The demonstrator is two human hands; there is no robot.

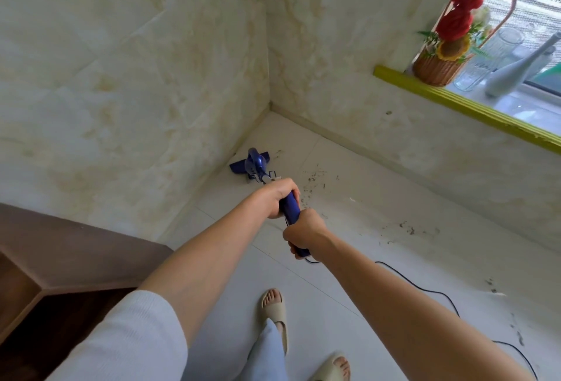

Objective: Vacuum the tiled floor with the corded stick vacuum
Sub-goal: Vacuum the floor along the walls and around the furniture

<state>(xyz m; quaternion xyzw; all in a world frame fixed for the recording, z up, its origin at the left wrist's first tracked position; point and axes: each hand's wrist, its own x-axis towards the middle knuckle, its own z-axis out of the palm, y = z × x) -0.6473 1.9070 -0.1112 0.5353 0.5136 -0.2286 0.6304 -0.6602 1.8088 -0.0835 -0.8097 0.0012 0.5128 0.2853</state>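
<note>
- White tiled floor [379, 259] is meeting marbled walls at a corner.
- Blue stick vacuum [256, 165] is sitting with its head in that corner.
- Left hand [277, 198] and right hand [303, 233] are both gripping its handle.
- Black cord [425, 289] is trailing right, near dark debris [315, 175].

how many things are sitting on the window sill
3 that show. A wicker flower basket at the sill's left end, a clear ribbed glass vase to its right, then a pale slim-necked bottle. The frame's edge cuts off the sill, so more may be hidden.
</note>
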